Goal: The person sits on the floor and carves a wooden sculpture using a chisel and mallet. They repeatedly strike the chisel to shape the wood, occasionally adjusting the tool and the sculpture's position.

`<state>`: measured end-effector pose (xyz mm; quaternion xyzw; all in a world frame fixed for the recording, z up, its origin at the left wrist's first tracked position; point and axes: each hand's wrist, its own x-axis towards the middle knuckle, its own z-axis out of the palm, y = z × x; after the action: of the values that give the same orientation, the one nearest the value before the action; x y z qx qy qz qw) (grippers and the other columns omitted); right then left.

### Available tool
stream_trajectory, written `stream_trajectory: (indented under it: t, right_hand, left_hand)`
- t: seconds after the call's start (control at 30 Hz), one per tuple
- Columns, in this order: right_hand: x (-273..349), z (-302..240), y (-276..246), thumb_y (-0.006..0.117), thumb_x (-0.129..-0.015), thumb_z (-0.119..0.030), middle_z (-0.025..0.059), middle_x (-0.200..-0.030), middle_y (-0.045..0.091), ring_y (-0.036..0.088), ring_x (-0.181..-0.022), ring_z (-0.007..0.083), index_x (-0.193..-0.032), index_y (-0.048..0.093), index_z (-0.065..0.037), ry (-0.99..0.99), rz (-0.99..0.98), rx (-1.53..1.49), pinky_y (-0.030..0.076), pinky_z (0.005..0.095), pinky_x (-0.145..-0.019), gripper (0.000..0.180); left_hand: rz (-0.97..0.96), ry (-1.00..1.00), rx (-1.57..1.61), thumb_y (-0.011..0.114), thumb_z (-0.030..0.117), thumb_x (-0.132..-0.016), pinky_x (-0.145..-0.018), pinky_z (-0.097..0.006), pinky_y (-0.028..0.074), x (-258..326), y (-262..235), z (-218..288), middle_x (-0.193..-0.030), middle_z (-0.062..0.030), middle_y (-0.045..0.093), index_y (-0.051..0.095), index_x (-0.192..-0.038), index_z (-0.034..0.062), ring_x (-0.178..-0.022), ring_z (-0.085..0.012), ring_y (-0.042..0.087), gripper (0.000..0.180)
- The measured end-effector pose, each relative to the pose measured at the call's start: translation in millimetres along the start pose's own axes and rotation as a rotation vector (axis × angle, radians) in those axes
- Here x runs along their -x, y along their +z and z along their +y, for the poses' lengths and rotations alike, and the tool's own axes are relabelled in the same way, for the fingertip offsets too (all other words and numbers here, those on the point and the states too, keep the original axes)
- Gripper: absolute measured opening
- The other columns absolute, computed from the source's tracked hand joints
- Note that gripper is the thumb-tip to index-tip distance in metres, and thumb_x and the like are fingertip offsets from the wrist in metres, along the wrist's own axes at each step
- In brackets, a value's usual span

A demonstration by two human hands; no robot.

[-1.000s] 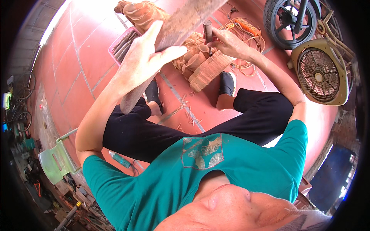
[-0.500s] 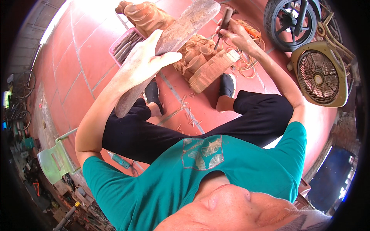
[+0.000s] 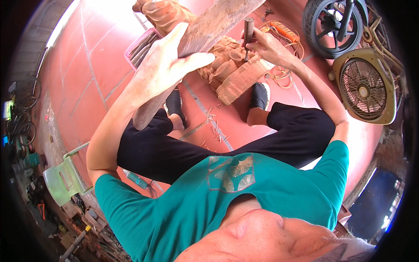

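My left hand (image 3: 159, 65) is closed around a long flat wooden mallet (image 3: 209, 30), held slantwise above the floor, with the thumb stretched along it. In my right hand (image 3: 268, 46) is a chisel (image 3: 248, 29) with a wooden handle, held nearly upright. Its blade points down at a reddish-brown wood carving (image 3: 238, 83) between my feet; whether the edge touches the wood is too small to tell. The mallet is apart from the chisel and partly covers the carving. Another carved part (image 3: 168, 15), rounded and folded, lies behind the mallet.
A pink tray (image 3: 131, 53) of tools stands left of the carvings. Beyond my right hand lie an orange power strip (image 3: 283, 31) and coiled cord (image 3: 281, 78). A wheel (image 3: 334, 28) and box fan (image 3: 365, 87) stand at right, a green chair (image 3: 63, 181) at left. Wood chips (image 3: 214, 126) dot the tiles.
The mallet has shifted slightly up and to the right with my left hand. The chisel has swung from a slant to nearly upright, its handle top moving left and down.
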<state>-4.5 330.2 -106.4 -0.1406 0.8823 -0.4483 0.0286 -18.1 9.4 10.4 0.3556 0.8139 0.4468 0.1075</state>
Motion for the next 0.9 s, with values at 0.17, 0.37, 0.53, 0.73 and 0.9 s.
stream_trajectory:
  t: [0.17, 0.37, 0.53, 0.73, 0.9]
  right_hand:
    - [-1.0, -4.2, 2.9, 0.064, -0.092, -0.013, 0.0202, -0.092, 0.066, 0.066, -0.087, 0.0376, -0.108, 0.053, -0.004, -0.08, 0.01, 0.172, 0.05, 0.045, -0.075, 0.021]
    - [-0.2, -6.7, 1.9, 0.062, -0.093, -0.012, 0.0192, -0.09, 0.065, 0.065, -0.085, 0.0369, -0.105, 0.053, -0.004, -0.059, -0.03, 0.172, 0.049, 0.0442, -0.074, 0.017]
    - [-0.2, -16.5, 2.0, 0.06, -0.094, -0.011, 0.0168, -0.094, 0.066, 0.066, -0.087, 0.0327, -0.107, 0.054, -0.004, -0.067, -0.034, 0.159, 0.049, 0.0426, -0.076, 0.016]
    - [1.6, 2.7, 3.3, 0.055, -0.097, -0.004, 0.0075, -0.102, 0.068, 0.064, -0.087, 0.0191, -0.121, 0.053, -0.006, 0.004, 0.004, -0.11, 0.051, 0.0338, -0.077, 0.025]
    - [-0.7, 10.3, -12.6, 0.049, -0.102, -0.003, 0.0082, -0.107, 0.066, 0.062, -0.091, 0.013, -0.126, 0.05, -0.001, 0.164, 0.204, -0.344, 0.052, 0.028, -0.078, 0.024]
  left_hand:
    - [-0.014, -0.128, -0.059, 0.075, 0.03, -0.089, -0.061, -0.029, 0.052, -1.2, 4.7, 1.9, -0.091, -0.0066, 0.064, 0.046, -0.141, -0.0001, -0.066, -0.0119, 0.06, 0.066]
    - [-0.158, -0.147, -0.266, 0.073, 0.045, -0.088, -0.082, -0.042, 0.053, 3.2, 4.9, -7.5, -0.105, -0.0248, 0.067, 0.043, -0.142, -0.0049, -0.088, -0.0301, 0.069, 0.079]
    - [-0.114, -0.161, -0.145, 0.073, 0.046, -0.088, -0.086, -0.044, 0.051, 0.7, 2.7, 3.2, -0.104, -0.028, 0.068, 0.044, -0.141, -0.0072, -0.094, -0.0342, 0.069, 0.08]
    - [-0.125, -0.111, -0.339, 0.073, 0.045, -0.088, -0.084, -0.042, 0.052, 1.6, 1.8, -23.2, -0.103, -0.0232, 0.069, 0.045, -0.14, -0.0064, -0.092, -0.0298, 0.069, 0.079]
    - [0.029, -0.129, -0.005, 0.074, 0.045, -0.087, -0.058, -0.033, 0.049, 6.9, -17.0, -33.6, -0.081, -0.009, 0.062, 0.053, -0.13, -0.001, -0.063, -0.0156, 0.059, 0.066]
